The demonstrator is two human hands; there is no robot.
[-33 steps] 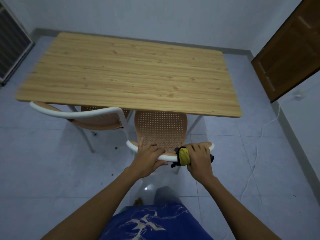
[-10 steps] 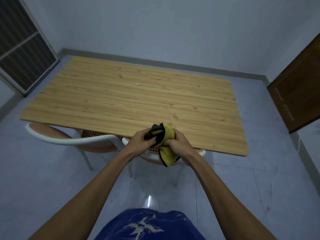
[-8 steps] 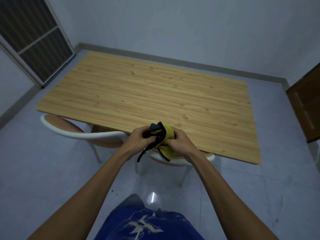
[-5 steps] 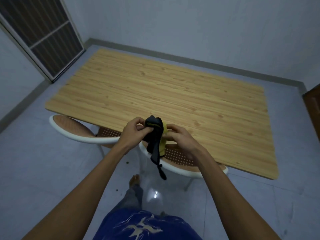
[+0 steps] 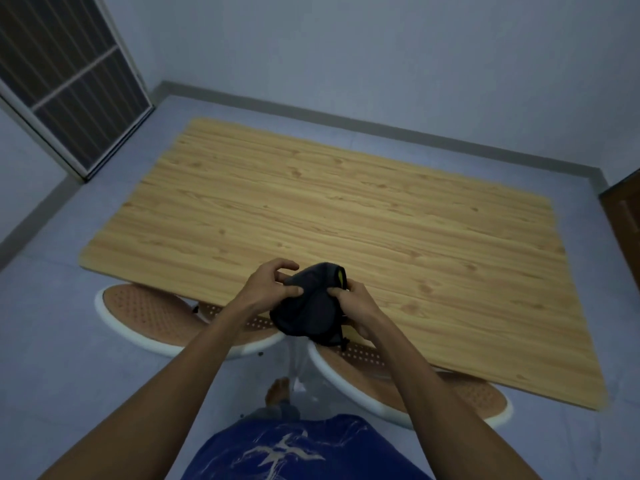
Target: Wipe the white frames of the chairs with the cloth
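The cloth [image 5: 310,306] shows its dark grey side, with a sliver of yellow at its top right. It hangs in the air above the table's near edge, bunched between both hands. My left hand [image 5: 268,285] pinches its left side and my right hand [image 5: 353,303] grips its right side. Two chairs with white frames and perforated tan backs are tucked under the table: the left chair [image 5: 138,332] and the right chair [image 5: 349,375]. Neither hand touches a chair.
A long wooden table [image 5: 329,230] fills the middle of the room. A louvred door [image 5: 65,84] stands at the left wall and a brown wooden door [image 5: 627,216] at the right edge. Grey tiled floor [image 5: 59,358] surrounds the table. My bare foot [image 5: 278,389] shows below.
Both hands lifted off the right chair's top rail and brought the cloth up between them. The cloth was turned over from yellow side out to dark side out. The view swung left.
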